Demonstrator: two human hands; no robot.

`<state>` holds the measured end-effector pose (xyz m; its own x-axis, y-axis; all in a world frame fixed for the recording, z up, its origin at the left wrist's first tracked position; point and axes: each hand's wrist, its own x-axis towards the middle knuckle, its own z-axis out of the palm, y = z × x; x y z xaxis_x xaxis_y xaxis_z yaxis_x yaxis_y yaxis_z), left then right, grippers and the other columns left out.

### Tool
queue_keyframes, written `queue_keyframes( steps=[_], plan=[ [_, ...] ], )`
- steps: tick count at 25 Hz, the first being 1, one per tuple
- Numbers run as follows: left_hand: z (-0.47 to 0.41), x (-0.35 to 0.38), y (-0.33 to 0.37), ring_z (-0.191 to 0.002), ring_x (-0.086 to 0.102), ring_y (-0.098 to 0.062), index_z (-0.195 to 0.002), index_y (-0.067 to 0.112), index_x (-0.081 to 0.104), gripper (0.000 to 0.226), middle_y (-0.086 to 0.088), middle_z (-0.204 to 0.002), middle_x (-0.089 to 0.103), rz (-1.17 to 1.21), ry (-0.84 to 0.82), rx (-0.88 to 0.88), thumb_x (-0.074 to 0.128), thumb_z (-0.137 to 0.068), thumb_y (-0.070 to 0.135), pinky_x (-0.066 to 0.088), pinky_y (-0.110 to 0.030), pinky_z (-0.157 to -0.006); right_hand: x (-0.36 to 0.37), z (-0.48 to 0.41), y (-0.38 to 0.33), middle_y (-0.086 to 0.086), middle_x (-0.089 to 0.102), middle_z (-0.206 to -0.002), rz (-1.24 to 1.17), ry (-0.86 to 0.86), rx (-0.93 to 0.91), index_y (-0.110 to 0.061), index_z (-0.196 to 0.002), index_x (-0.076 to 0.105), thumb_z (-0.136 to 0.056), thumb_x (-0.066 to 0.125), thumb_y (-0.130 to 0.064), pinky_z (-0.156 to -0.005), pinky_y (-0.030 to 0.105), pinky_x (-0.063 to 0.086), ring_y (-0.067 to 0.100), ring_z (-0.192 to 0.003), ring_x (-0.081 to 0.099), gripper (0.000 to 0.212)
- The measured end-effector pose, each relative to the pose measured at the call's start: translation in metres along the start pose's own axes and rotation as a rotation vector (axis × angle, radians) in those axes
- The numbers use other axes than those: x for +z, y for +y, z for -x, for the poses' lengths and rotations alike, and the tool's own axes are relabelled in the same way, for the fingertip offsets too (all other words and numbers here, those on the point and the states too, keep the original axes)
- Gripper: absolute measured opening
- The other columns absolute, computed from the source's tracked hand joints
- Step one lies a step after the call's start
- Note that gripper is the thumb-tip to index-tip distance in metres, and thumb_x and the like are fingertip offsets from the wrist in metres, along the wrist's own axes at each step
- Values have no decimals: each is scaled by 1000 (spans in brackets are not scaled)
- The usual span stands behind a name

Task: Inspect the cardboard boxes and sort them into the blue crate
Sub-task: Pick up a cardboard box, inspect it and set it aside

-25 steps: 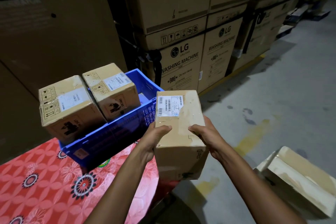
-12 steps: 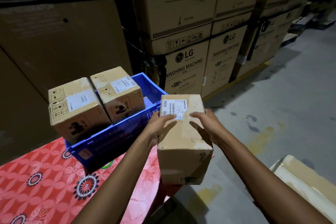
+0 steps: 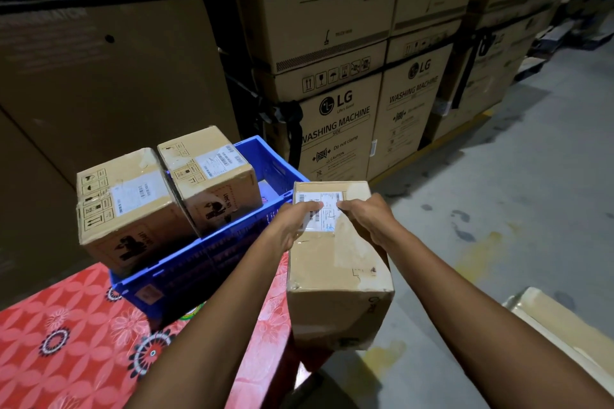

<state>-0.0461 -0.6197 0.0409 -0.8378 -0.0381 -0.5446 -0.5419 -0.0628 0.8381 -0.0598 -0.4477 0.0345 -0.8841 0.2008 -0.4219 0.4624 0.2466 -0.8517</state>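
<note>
1. Below the left wrist lies a table under a red floral tablecloth (image 3: 66, 342). Its right edge ends under the left forearm, and past that edge there is open floor.
2. The left hand (image 3: 292, 226) and right hand (image 3: 368, 219) grip a taped cardboard box (image 3: 335, 269) from opposite sides near its far end. The box's long top face is up, and its near end hangs over the table's corner. I cannot tell whether its underside touches the table.
3. The fingertips of both hands curl onto the top face and meet on a white shipping label (image 3: 327, 212), almost touching each other.
4. Just left of the left fingers, the blue crate (image 3: 212, 259) stands on the tablecloth. Its near right rim almost touches the held box's left edge.
5. Further left of the fingers, two labelled cardboard boxes lean in the crate and rise above its rim. The nearer crate box (image 3: 133, 209) overhangs the crate's left end. The farther crate box (image 3: 212, 183) leans against it. A bare pocket of the crate shows just beyond the left fingertips.
6. Right of the right fingers, the grey concrete floor (image 3: 515, 192) is open. Low and well apart from the hand lies another cardboard carton (image 3: 564, 335).
7. Beyond the fingertips, strapped LG washing machine cartons (image 3: 335, 129) form a wall behind the crate.
</note>
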Motion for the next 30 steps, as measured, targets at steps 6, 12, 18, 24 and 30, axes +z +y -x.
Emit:
queue_keyframes(
  steps=[6, 12, 18, 24, 30],
  plan=[
    [4, 2, -3, -80, 77, -22, -109, 12, 67, 16, -6, -90, 78, 28, 13, 53, 72, -93, 15, 61, -35, -68, 0, 12, 0, -2, 76, -99, 68, 61, -62, -16, -112, 63, -62, 74, -52, -79, 43, 63, 20, -84, 75, 63],
    [13, -1, -16, -93, 77, -26, -108, 18, 72, 21, -4, -98, 80, -11, 18, 157, 69, -96, 34, 58, -50, -96, -7, 30, 7, -1, 73, -110, -64, 54, -112, -16, -124, 59, -64, 62, -72, -86, 45, 61, 22, -94, 73, 82],
    [47, 13, -20, -97, 76, -18, -126, 22, 63, 32, -4, -114, 76, 35, -96, 332, 58, -101, 42, 61, -34, -78, -25, 55, 25, -12, 71, -100, -257, 87, -178, -25, -121, 56, -82, 61, -73, -91, 46, 59, 10, -91, 70, 62],
    [65, 13, 1, -100, 71, -28, -110, 24, 51, 59, -10, -108, 71, 46, 4, 479, 53, -85, 78, 56, -51, -92, -42, 70, 26, 5, 65, -117, -442, 202, -324, -38, -106, 56, -75, 33, -95, -100, 53, 51, 26, -111, 63, 69],
    [63, 15, -74, -126, 59, -32, -138, 14, 53, 68, -10, -135, 65, 171, -103, 318, 59, -89, 60, 49, -48, -106, -31, 71, 95, 9, 69, -104, -392, 161, -169, -21, -106, 56, -70, 38, -96, -94, 58, 54, 29, -97, 69, 85]
  ],
)
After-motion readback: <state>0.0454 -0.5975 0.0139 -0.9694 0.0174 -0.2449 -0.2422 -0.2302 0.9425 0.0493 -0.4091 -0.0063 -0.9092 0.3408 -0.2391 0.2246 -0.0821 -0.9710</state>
